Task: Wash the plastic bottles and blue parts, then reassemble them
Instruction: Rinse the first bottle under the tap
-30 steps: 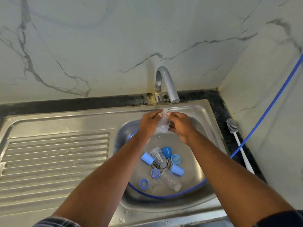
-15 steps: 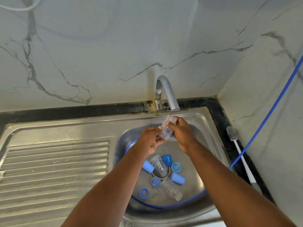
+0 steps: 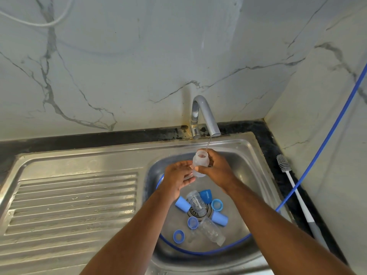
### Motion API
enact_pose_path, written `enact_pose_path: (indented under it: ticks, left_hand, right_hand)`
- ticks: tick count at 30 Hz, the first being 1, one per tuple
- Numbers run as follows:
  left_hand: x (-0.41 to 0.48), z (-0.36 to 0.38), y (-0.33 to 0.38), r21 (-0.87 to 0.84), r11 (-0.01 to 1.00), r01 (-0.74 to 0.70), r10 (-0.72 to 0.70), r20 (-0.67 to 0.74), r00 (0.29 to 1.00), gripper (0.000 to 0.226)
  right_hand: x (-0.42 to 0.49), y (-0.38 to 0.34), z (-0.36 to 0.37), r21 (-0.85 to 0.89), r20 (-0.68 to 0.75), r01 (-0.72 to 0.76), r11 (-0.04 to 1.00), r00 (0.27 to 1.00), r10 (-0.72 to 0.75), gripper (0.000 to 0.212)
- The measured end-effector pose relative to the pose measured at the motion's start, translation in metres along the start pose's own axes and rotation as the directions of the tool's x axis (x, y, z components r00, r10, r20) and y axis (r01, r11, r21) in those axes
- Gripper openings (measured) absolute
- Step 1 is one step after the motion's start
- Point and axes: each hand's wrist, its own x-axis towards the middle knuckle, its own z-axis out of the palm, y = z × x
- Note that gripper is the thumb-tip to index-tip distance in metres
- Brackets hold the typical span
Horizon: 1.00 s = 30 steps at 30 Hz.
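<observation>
Under the tap [image 3: 206,116] spout, my right hand [image 3: 216,171] wraps its fingers round a clear bottle [image 3: 200,161], mouth tilted up at the thin stream [image 3: 208,142]. My left hand [image 3: 178,179] lies spread, fingers nearly straight, against the bottle's base, gripping nothing.

Risks:
- Wet plastic in a one-handed hold may slip and drop onto the other bottles [image 3: 196,203] and blue parts [image 3: 182,204] lying round the drain.
- The stream meets the rim's far edge, so water may run down the outside instead of filling.

Surface: steel sink [image 3: 248,155], with a ribbed drainboard [image 3: 69,205] to the left. A blue hose [image 3: 317,159] loops through the basin and climbs the right wall. A bottle brush [image 3: 294,185] lies on the black counter [image 3: 99,139]. The veined marble walls [image 3: 119,66] meet in a corner.
</observation>
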Motion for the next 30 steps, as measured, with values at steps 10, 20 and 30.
enact_pose_path:
  ticks: [10,20,30]
  left_hand:
    - [-0.007,0.005,0.004,0.124,0.985,-0.120,0.114,0.058,0.992,0.022]
    - [0.001,0.004,0.013,0.494,0.777,-0.390,0.278,0.287,0.917,0.053]
    - [-0.008,0.020,0.012,0.714,0.540,-0.446,0.451,0.202,0.869,0.054]
  right_hand:
    - [-0.006,-0.004,0.002,0.035,-0.064,-0.013,0.999,0.998,0.015,0.055]
    - [-0.009,-0.006,-0.005,0.205,-0.070,-0.010,0.979,0.997,0.025,0.042]
    - [-0.005,-0.009,-0.003,0.000,-0.130,-0.045,0.999,0.991,0.045,0.045]
